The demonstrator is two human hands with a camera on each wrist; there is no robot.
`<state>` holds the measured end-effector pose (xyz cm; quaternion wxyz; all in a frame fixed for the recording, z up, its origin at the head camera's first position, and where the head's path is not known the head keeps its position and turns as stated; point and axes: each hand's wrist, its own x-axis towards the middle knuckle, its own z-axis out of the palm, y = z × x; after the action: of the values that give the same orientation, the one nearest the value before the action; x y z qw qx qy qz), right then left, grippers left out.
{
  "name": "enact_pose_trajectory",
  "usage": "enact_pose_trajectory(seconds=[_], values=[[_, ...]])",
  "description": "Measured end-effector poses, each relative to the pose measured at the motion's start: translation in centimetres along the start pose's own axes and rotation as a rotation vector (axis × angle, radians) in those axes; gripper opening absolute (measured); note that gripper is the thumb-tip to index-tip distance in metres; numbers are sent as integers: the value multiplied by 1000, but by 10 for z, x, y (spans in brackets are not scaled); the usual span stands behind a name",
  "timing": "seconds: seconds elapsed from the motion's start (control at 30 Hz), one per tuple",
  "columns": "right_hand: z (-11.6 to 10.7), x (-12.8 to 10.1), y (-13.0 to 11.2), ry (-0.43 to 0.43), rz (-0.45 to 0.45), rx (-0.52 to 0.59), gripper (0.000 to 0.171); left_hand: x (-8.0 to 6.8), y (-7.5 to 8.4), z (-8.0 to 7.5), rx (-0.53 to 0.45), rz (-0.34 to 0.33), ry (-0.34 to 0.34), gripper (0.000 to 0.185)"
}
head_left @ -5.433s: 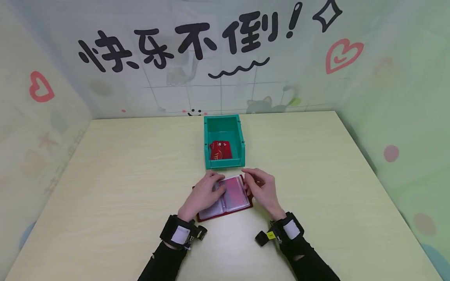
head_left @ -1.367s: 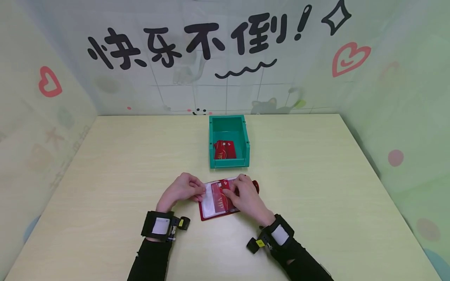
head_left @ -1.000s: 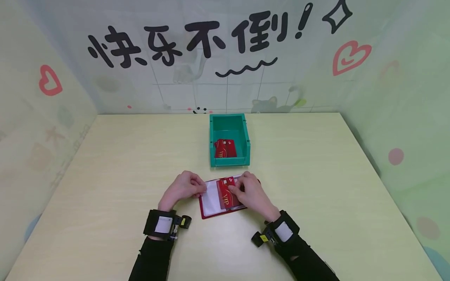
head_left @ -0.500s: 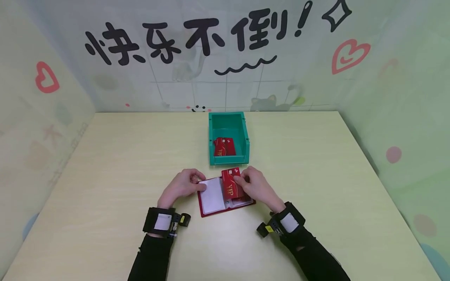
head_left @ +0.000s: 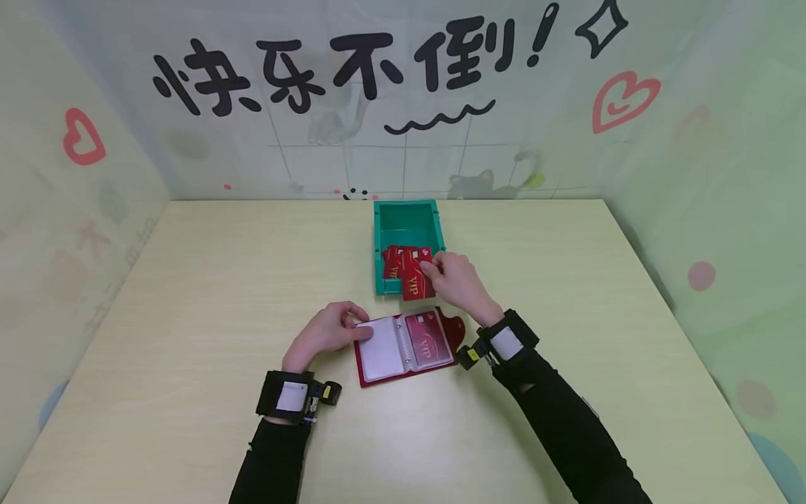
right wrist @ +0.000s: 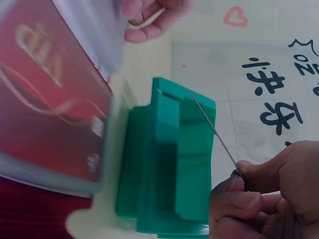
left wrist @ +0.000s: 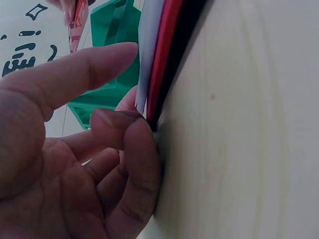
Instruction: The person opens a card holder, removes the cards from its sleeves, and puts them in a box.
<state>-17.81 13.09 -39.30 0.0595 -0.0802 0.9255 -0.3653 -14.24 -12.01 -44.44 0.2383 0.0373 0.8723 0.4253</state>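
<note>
1. Right hand (head_left: 462, 283): thumb and fingers pinch a red VIP card (head_left: 416, 278) by its edge, at the hand's 9 o'clock. Clock positions follow the head view, 12 being away from the person.
2. The card is raised, upright in the right wrist view, and overlaps the near wall of the teal bin (head_left: 388, 288); contact with the bin cannot be determined.
3. Left hand (head_left: 326, 334): grips the left edge of the card holder (head_left: 381, 353), thumb over the page, other fingers curled at the cover's edge.
4. The holder lies spread at the left hand's 4 o'clock and the right hand's 7 o'clock. Left page white; binder rings (head_left: 405, 343) at the middle; a second VIP card (head_left: 428, 340) shows in the right-hand clear pocket. A dark red flap (head_left: 453, 330) extends toward 3 o'clock.
5. Bin: stands at the holder's 12 o'clock, containing further red cards (head_left: 391, 264).
6. Outward: pale wood-grain table (head_left: 208, 315); printed backdrop (head_left: 302, 161) at 12 o'clock.
</note>
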Motion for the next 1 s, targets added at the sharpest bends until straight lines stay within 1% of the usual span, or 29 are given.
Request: enact_pose_trajectory(seconds=[0.13,0.33,0.43,0.6,0.73,0.9,0.93,1.0], values=[[-5,17,-8,7,15,-33,28,0,1,-1,3,3,2,34],[-5,38,-19,-13,73,-52,30,0,1,-1,6,-8,4,34],[-3,46,-23,-29,93,-65,28,-1,1,0,4,-11,2,34],[5,57,-29,-61,96,-112,24,-1,1,1,6,-7,9,33],[11,65,-32,-66,119,-151,22,-1,1,1,4,-4,13,32],[18,69,-35,-105,160,-198,29,-1,1,1,5,-4,12,32],[20,70,-35,-121,162,-220,32,-2,1,2,5,-3,14,32],[23,72,-34,-149,168,-271,44,-2,1,2,4,1,17,32]])
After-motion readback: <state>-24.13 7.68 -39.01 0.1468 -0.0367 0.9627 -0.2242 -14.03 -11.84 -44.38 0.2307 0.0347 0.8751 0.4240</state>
